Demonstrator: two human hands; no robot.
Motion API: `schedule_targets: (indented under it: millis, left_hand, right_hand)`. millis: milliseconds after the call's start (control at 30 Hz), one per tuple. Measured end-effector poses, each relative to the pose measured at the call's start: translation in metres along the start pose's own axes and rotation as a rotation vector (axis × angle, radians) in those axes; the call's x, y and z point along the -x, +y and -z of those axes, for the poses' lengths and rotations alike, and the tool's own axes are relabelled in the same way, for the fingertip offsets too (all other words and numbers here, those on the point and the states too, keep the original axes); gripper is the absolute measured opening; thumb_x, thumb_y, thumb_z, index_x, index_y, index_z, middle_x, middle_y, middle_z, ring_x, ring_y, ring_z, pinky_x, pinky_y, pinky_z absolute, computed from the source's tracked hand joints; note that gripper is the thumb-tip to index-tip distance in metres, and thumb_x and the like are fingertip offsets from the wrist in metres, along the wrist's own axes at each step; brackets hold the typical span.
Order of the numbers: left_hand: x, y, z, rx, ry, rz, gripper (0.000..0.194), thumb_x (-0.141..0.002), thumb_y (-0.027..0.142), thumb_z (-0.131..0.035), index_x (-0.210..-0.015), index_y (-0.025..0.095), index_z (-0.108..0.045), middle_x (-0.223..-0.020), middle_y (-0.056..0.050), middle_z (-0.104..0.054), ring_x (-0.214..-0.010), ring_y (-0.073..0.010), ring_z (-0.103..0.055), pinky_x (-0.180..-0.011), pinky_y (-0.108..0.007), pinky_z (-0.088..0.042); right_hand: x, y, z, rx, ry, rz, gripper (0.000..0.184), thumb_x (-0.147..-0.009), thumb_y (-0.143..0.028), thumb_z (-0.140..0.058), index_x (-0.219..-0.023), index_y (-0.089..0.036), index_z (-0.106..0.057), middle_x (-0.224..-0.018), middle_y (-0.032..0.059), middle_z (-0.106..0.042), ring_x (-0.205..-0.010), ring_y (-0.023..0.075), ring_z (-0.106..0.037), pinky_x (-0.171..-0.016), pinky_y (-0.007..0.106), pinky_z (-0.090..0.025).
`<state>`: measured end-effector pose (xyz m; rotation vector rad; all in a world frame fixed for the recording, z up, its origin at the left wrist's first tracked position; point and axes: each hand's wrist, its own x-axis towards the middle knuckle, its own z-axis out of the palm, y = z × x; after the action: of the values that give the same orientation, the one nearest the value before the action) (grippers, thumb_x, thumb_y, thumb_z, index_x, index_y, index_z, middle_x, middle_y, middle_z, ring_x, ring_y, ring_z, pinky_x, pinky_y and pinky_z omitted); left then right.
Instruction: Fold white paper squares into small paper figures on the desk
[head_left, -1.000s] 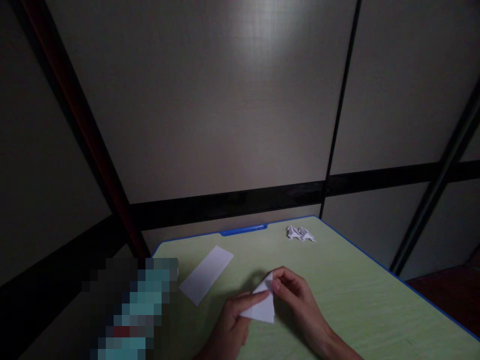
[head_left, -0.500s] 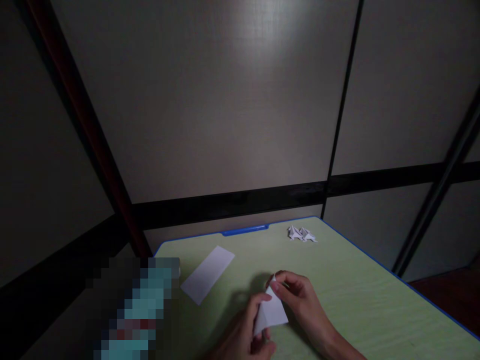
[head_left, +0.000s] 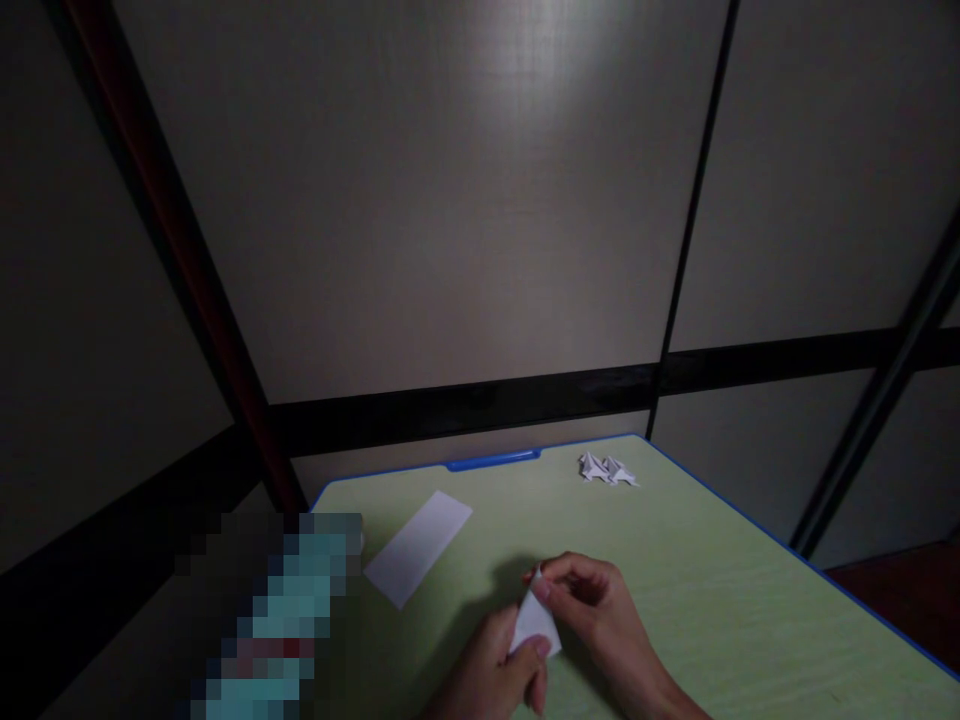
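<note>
Between my hands is a small folded piece of white paper (head_left: 534,625), narrowing to a point at its top. My left hand (head_left: 501,660) grips its lower part, thumb pressed on the front face. At the upper tip, my right hand (head_left: 596,600) pinches the paper between thumb and fingers. The fingers behind the paper are partly hidden. Farther back to the left, a flat white paper strip (head_left: 420,550) lies on the table. Two folded white paper figures (head_left: 606,468) sit side by side near the far right corner.
The pale green table (head_left: 720,560) has a blue edge and a blue bar (head_left: 493,461) at its far side. A pixelated teal object (head_left: 300,610) stands at the left. Large wardrobe panels (head_left: 465,220) rise behind the table.
My left thumb has moved from below the paper onto its front face. The paper shows narrower and more closed up than before. My right hand still pinches the tip, slightly lower.
</note>
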<state>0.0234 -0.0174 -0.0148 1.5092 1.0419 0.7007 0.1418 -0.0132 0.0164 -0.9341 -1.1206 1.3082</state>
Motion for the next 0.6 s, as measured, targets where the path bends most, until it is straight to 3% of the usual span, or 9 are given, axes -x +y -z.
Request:
schedule_targets:
  millis: [100,267,600]
  left_hand:
    - [-0.0007,-0.0023,0.0001,-0.017,0.021,-0.010,0.014,-0.071,0.017,-0.036,-0.077,0.010,-0.047,-0.039,0.008,-0.036,-0.036,-0.0061,-0.030,-0.039,-0.019,-0.023]
    - [0.0004,-0.0003,-0.0003,0.004,0.016,-0.032,0.013,-0.071,0.020,-0.037,-0.077,0.011,-0.045,-0.040,0.009,-0.034,-0.037,-0.0068,-0.030,-0.040,-0.019,-0.025]
    - [0.0034,0.0048,0.0000,-0.004,0.012,0.012,0.011,-0.069,0.025,-0.039,-0.069,0.015,-0.043,-0.040,0.009,-0.034,-0.038,-0.0071,-0.031,-0.043,-0.020,-0.026]
  right_hand:
    - [-0.0006,0.0023,-0.0009,-0.096,0.048,-0.011,0.020,-0.052,-0.027,-0.068,-0.053,-0.013,-0.055,-0.048,-0.0017,-0.055,-0.042,0.0076,-0.044,-0.040,0.018,-0.032]
    - [-0.0004,0.0054,-0.0018,-0.215,0.014,-0.060,0.019,-0.053,-0.024,-0.068,-0.067,-0.013,-0.060,-0.054,-0.0006,-0.058,-0.046,0.0081,-0.047,-0.044,0.018,-0.033]
    - [0.0018,0.0027,-0.0028,-0.243,0.032,-0.072,0.013,-0.051,-0.023,-0.069,-0.057,-0.013,-0.063,-0.050,0.0000,-0.058,-0.045,0.0090,-0.046,-0.044,0.020,-0.032]
